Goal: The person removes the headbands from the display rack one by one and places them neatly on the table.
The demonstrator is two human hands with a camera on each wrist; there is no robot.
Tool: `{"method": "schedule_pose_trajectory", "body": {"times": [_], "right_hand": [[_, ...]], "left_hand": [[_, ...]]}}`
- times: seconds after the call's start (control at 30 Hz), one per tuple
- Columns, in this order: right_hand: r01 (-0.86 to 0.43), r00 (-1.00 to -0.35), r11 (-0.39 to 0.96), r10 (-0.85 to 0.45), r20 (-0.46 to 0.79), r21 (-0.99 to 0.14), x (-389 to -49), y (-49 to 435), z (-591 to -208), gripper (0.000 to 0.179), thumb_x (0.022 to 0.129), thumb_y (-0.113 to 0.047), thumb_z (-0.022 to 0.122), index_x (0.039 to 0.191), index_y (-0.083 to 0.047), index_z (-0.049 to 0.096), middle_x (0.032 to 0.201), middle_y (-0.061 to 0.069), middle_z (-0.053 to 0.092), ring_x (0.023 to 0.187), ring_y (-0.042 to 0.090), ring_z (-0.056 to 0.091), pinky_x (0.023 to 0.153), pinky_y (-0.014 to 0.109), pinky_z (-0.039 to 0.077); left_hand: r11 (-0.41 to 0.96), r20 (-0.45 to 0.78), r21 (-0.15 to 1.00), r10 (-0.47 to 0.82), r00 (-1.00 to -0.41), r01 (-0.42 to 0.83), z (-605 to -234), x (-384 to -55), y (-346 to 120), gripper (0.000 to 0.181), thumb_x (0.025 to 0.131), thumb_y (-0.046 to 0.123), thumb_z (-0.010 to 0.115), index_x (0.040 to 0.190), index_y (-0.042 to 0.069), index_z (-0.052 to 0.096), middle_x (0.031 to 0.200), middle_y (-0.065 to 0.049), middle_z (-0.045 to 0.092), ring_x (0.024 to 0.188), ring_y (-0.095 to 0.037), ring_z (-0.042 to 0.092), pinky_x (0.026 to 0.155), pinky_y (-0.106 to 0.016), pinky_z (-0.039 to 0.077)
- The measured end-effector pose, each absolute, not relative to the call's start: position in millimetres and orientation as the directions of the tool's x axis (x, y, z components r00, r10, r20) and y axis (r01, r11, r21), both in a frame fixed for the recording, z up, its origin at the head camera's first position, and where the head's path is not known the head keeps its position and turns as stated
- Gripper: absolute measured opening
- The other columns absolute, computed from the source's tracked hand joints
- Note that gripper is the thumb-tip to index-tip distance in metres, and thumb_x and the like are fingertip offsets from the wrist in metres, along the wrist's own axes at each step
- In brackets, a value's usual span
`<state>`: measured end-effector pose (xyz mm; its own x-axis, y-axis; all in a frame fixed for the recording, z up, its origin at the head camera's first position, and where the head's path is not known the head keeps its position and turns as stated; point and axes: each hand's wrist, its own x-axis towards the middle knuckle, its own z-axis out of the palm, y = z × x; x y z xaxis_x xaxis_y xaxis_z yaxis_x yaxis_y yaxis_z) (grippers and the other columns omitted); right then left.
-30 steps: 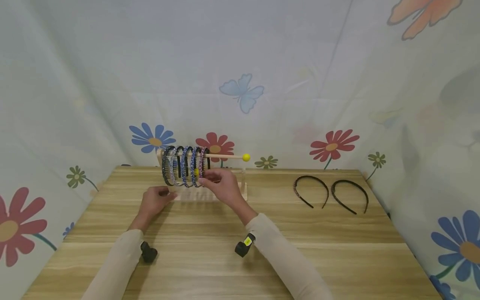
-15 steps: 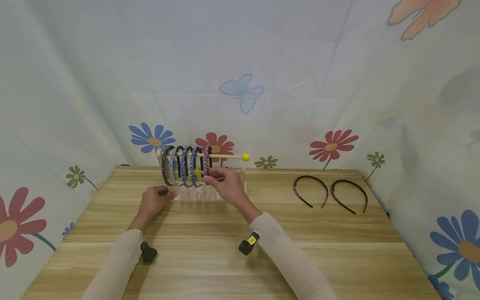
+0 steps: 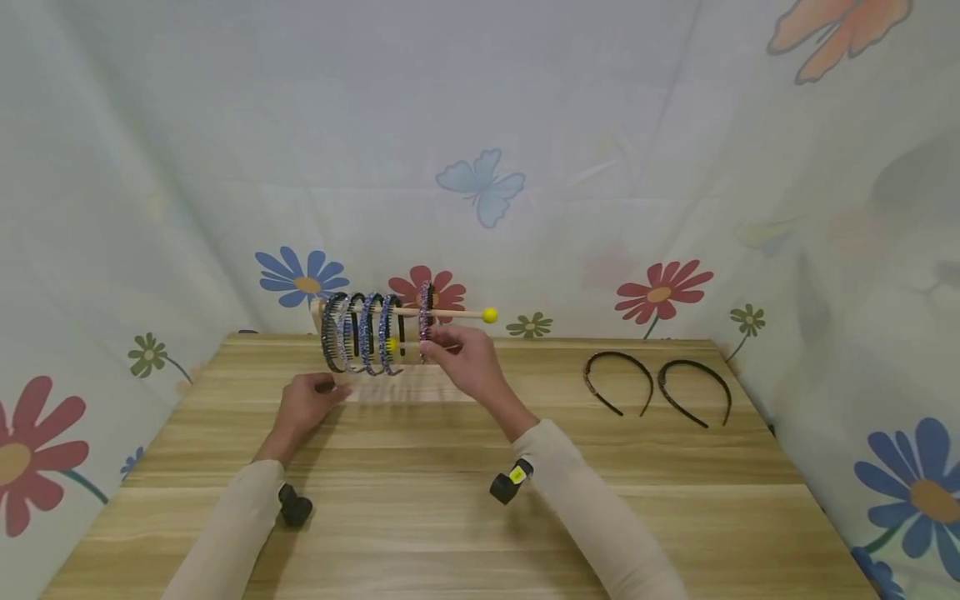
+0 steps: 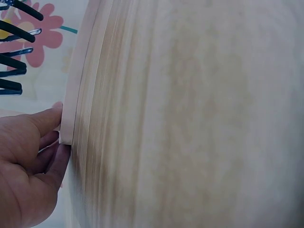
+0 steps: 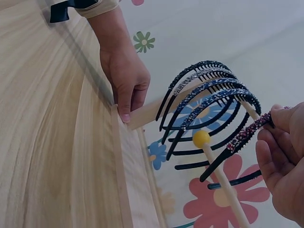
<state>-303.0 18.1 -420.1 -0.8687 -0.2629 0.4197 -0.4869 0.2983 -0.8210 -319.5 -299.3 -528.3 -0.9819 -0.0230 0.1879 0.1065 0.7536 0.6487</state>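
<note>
My right hand pinches a black-toothed headband with pink beads. In the head view that headband crosses the upper rod, apart from the others. Several beaded headbands in dark, silver and blue hang to its left on the wooden headband stand, whose rod ends in a yellow ball. My left hand grips the left end of the stand's base, thumb and fingers about its corner. Part of the base is hidden behind my right hand in the head view.
Two dark headbands, one partly beaded and one beside it, lie on the right of the wood-grain table. A flower-printed cloth hangs behind the table. A second yellow ball ends a lower rod.
My right hand has moved to the right and drawn the pink-beaded headband along the rod, away from the others. My left hand has stayed at the stand's base.
</note>
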Motion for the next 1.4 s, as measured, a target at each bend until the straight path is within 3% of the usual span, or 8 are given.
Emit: {"method": "schedule_pose_trajectory", "body": {"times": [0.2,0.47,0.73,1.07,1.3,1.4], "right_hand": [[-0.484,-0.869,0.266,-0.253,0.424,-0.834,-300.4,22.4,-412.0,0.018,0.096,-0.022,0.074,0.106,-0.008,0.078,0.100,0.004,0.077,0.083,0.012,0.070,0.072,0.026,0.057],[-0.497,-0.862,0.239,-0.253,0.440,-0.834,-298.3,26.9,-405.7,0.020,0.096,-0.023,0.074,0.108,-0.008,0.078,0.098,0.003,0.078,0.081,0.012,0.070,0.071,0.027,0.057],[-0.534,-0.837,0.200,-0.259,0.482,-0.821,-295.9,32.6,-397.8,0.023,0.097,-0.022,0.073,0.111,-0.004,0.077,0.098,0.008,0.078,0.087,0.034,0.073,0.071,0.027,0.057],[-0.536,-0.838,0.206,-0.247,0.487,-0.818,-297.9,43.4,-391.4,0.021,0.097,-0.019,0.073,0.111,-0.004,0.077,0.096,0.008,0.078,0.084,0.023,0.074,0.075,0.029,0.058],[-0.523,-0.847,0.212,-0.234,0.477,-0.825,-298.0,53.2,-386.9,0.022,0.097,-0.017,0.072,0.113,-0.001,0.076,0.097,0.011,0.077,0.087,0.032,0.073,0.076,0.030,0.058],[-0.521,-0.850,0.221,-0.224,0.477,-0.824,-298.6,58.3,-385.7,0.022,0.097,-0.017,0.072,0.113,-0.002,0.076,0.097,0.010,0.077,0.086,0.030,0.073,0.076,0.030,0.058]], "left_hand": [[0.750,0.198,0.651,-0.024,-0.980,0.114,-531.0,-321.1,-299.6,0.028,0.094,0.027,0.076,0.102,0.000,0.077,0.088,-0.013,0.074,0.075,-0.022,0.057,0.069,-0.036,0.045],[0.744,0.203,0.656,-0.016,-0.979,0.124,-531.6,-320.6,-300.3,0.023,0.094,0.025,0.076,0.088,0.004,0.073,0.069,-0.002,0.060,0.066,-0.020,0.048,0.062,-0.036,0.038],[0.748,0.195,0.653,-0.020,-0.981,0.115,-530.3,-319.8,-299.6,0.024,0.095,0.026,0.075,0.092,0.003,0.074,0.076,-0.005,0.066,0.069,-0.021,0.050,0.064,-0.036,0.040],[0.745,0.193,0.657,-0.019,-0.981,0.115,-529.9,-320.5,-299.6,0.025,0.095,0.027,0.074,0.092,0.002,0.074,0.076,-0.005,0.065,0.068,-0.020,0.049,0.064,-0.035,0.040],[0.747,0.196,0.654,-0.019,-0.981,0.116,-529.6,-320.0,-299.1,0.027,0.095,0.027,0.074,0.097,0.000,0.075,0.084,-0.010,0.072,0.071,-0.019,0.054,0.065,-0.034,0.043],[0.749,0.197,0.653,-0.021,-0.980,0.115,-529.5,-319.9,-299.0,0.028,0.095,0.027,0.075,0.100,-0.001,0.076,0.089,-0.013,0.074,0.073,-0.019,0.056,0.066,-0.034,0.044]]}}
